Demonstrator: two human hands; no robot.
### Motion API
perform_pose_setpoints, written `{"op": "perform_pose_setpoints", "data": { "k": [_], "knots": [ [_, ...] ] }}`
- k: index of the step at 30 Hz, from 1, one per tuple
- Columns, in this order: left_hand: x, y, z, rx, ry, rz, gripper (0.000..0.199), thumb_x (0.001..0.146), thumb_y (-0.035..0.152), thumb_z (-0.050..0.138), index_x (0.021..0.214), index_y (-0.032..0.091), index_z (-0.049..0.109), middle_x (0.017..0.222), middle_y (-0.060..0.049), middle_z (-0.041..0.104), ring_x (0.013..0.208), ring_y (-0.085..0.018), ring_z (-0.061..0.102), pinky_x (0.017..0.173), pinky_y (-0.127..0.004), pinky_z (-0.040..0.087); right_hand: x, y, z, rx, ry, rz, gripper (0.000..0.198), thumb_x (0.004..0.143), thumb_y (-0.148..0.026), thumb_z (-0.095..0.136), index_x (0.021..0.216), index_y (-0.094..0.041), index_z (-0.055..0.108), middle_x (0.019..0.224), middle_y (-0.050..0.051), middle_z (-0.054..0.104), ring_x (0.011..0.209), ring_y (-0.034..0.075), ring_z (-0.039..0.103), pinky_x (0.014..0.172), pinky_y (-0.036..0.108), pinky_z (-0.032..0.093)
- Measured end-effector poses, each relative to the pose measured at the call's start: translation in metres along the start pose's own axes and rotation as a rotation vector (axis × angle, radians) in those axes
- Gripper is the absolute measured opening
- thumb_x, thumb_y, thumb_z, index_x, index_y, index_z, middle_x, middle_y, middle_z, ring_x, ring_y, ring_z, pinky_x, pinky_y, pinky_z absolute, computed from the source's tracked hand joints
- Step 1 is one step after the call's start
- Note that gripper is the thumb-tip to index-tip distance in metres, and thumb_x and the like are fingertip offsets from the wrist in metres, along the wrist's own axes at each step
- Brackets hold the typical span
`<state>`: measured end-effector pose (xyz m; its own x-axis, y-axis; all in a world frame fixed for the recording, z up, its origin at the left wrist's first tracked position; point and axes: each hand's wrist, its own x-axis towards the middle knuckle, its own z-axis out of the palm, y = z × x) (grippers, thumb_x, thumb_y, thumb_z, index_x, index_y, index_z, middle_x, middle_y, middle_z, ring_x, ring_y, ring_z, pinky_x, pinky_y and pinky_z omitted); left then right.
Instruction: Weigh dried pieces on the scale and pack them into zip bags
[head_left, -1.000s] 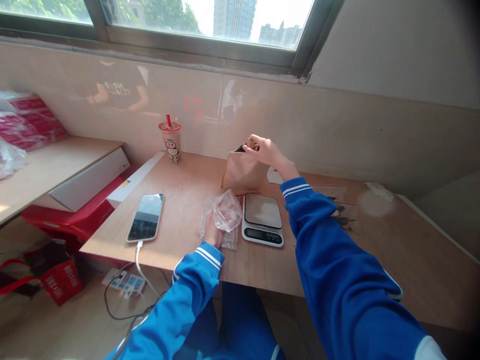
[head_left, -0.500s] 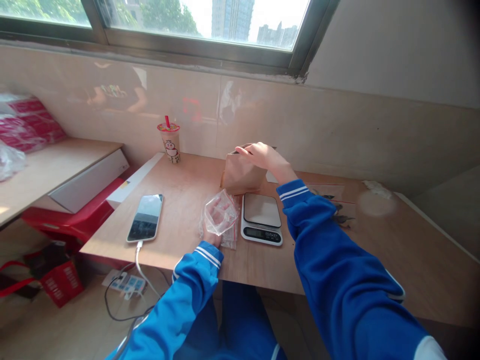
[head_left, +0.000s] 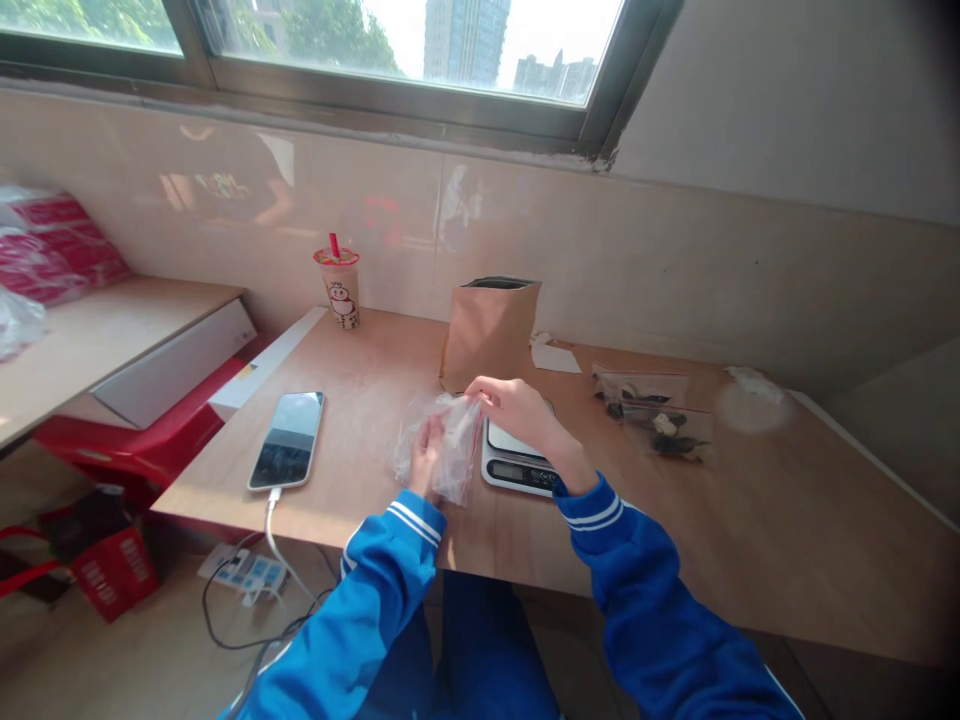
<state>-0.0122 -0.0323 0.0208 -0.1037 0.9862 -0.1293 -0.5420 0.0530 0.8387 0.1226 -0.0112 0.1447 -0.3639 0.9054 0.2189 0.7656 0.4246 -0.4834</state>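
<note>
- The right hand (head_left: 517, 408) has come back from the mouth of the brown paper bag (head_left: 489, 335), where it was a second ago, and now meets the left hand (head_left: 427, 462) at the clear plastic bag (head_left: 442, 450).
- The paper bag stands free and upright at the back of the desk (head_left: 750, 540), its dark mouth open upward, with no hand on it.
- Judging by that move, the reach into the paper bag looks finished, and the work in hand is now at the clear bag; whether the right fingers carry anything from the paper bag is hidden by the crumpled film, so I cannot tell.
- Left hand: curled closed around the lower part of the clear plastic bag, holding it up off the desk.
- Right hand: fingers pinched together on the upper edge of the same bag.
- The clear bag sits at the near edge of the desk, just left of the kitchen scale (head_left: 517, 462), which the right wrist partly covers.
- Its long axis runs roughly vertical, mouth toward the top where the right fingers pinch it, bottom toward the person.
- A phone (head_left: 287, 453) lies well to the left on its cable; a drink cup (head_left: 341, 286) stands by the wall; filled clear packets (head_left: 660, 420) lie to the right.
</note>
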Motion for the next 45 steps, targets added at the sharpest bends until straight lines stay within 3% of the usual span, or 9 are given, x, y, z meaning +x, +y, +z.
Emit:
{"op": "perform_pose_setpoints", "data": {
  "k": [8,12,15,20,26,32,36,41,45],
  "knots": [
    [-0.007,0.018,-0.003,0.217,-0.082,0.136,0.051,0.073,0.056,0.068,0.100,0.013,0.071,0.048,0.007,0.039,0.042,-0.004,0.031,0.039,-0.016,0.024,-0.033,0.036,0.003,0.456,0.219,0.226,0.028,0.080,-0.047,0.064,0.096,-0.025,0.070,0.076,0.001,0.069,0.060,0.016,0.061,0.056,0.027,0.047],
    [-0.017,0.032,0.005,0.232,-0.044,0.200,0.044,0.076,0.054,0.067,0.100,0.017,0.069,0.051,0.006,0.043,0.043,-0.005,0.033,0.040,-0.016,0.025,-0.061,0.023,0.028,0.981,0.129,0.283,0.046,0.079,-0.057,0.062,0.113,-0.026,0.060,0.115,0.007,0.063,0.090,0.021,0.066,0.068,0.032,0.057],
    [-0.023,0.040,0.011,0.260,0.007,0.237,0.039,0.078,0.054,0.065,0.097,0.019,0.068,0.068,0.001,0.060,0.055,-0.009,0.049,0.049,-0.016,0.038,-0.077,0.001,0.055,1.238,0.025,0.336,0.056,0.076,-0.058,0.065,0.121,-0.029,0.049,0.121,0.007,0.059,0.085,0.019,0.067,0.067,0.035,0.059],
    [-0.020,0.054,0.002,0.359,0.026,0.318,0.028,0.079,0.045,0.067,0.092,0.020,0.068,0.094,-0.004,0.070,0.082,-0.015,0.062,0.069,-0.020,0.047,-0.084,-0.009,0.075,1.281,0.191,0.452,0.052,0.066,-0.035,0.079,0.107,-0.027,0.048,0.097,0.001,0.065,0.060,0.013,0.061,0.055,0.029,0.054],
    [-0.010,0.073,-0.014,0.470,-0.025,0.281,0.021,0.078,0.037,0.069,0.087,0.018,0.068,0.092,-0.004,0.070,0.047,-0.006,0.043,0.046,-0.018,0.036,-0.087,0.005,0.065,1.302,0.172,0.433,0.044,0.065,-0.031,0.079,0.101,-0.026,0.054,0.093,0.001,0.066,0.054,0.010,0.057,0.047,0.025,0.044],
    [0.005,0.073,-0.017,0.635,-0.022,0.216,0.021,0.076,0.038,0.070,0.084,0.019,0.066,0.065,0.000,0.064,0.048,-0.012,0.050,0.051,-0.020,0.039,-0.109,0.039,0.060,1.079,0.333,0.565,0.036,0.073,-0.046,0.070,0.097,-0.023,0.058,0.094,0.007,0.069,0.063,0.016,0.060,0.050,0.029,0.047],
    [0.019,0.061,-0.020,1.061,0.139,0.181,0.040,0.077,0.043,0.069,0.107,0.019,0.061,0.058,-0.001,0.058,0.061,-0.023,0.062,0.065,-0.028,0.045,-0.129,0.102,0.035,0.508,0.613,0.506,0.024,0.082,-0.046,0.055,0.093,-0.025,0.061,0.102,0.011,0.065,0.089,0.027,0.061,0.067,0.041,0.052],
    [0.024,0.043,-0.024,1.447,0.228,0.480,0.056,0.083,0.041,0.062,0.131,0.015,0.047,0.095,-0.013,0.061,0.093,-0.028,0.062,0.084,-0.039,0.047,-0.141,0.199,0.006,-0.362,0.800,0.499,0.051,0.079,-0.039,0.054,0.123,-0.012,0.055,0.134,0.024,0.044,0.127,0.041,0.039,0.100,0.061,0.033],
    [0.015,0.044,-0.021,1.626,0.198,0.724,0.038,0.091,0.035,0.050,0.126,0.023,0.057,0.124,-0.018,0.049,0.110,-0.031,0.052,0.092,-0.048,0.044,-0.147,0.250,0.012,-0.536,0.717,0.698,0.077,0.077,-0.043,0.058,0.140,-0.003,0.036,0.144,0.031,0.030,0.129,0.048,0.032,0.098,0.064,0.032]
  ]
}}
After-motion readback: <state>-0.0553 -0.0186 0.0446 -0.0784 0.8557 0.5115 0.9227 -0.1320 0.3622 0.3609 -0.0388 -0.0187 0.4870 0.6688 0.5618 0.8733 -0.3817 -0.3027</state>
